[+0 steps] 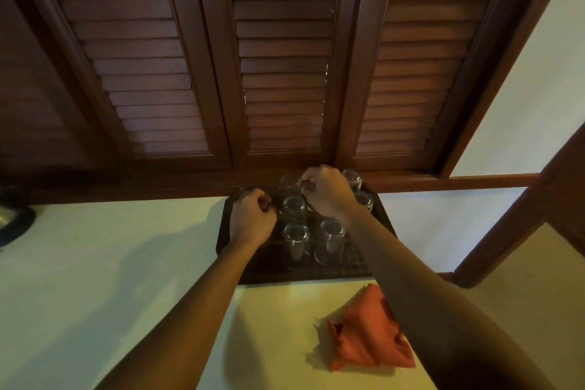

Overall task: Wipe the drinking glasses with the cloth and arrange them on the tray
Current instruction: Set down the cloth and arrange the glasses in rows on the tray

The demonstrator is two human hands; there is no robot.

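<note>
left hand (251, 218): curled, grip unclear | right hand (327, 191): curled over glass (290, 184), tray (384, 215)

The far side is filled by dark brown louvred shutters (285, 66), closed, with thin slits of daylight between the panels. A pale cream table (110, 263) is seen below, dimly lit. A plain cream wall (544, 89) adjoins at right.

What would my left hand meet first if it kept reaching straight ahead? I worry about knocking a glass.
Probably the far rim of the dark rectangular tray, then the brown wooden ledge; the left hand sits left of the clear drinking glasses, though depth is unclear.
</note>
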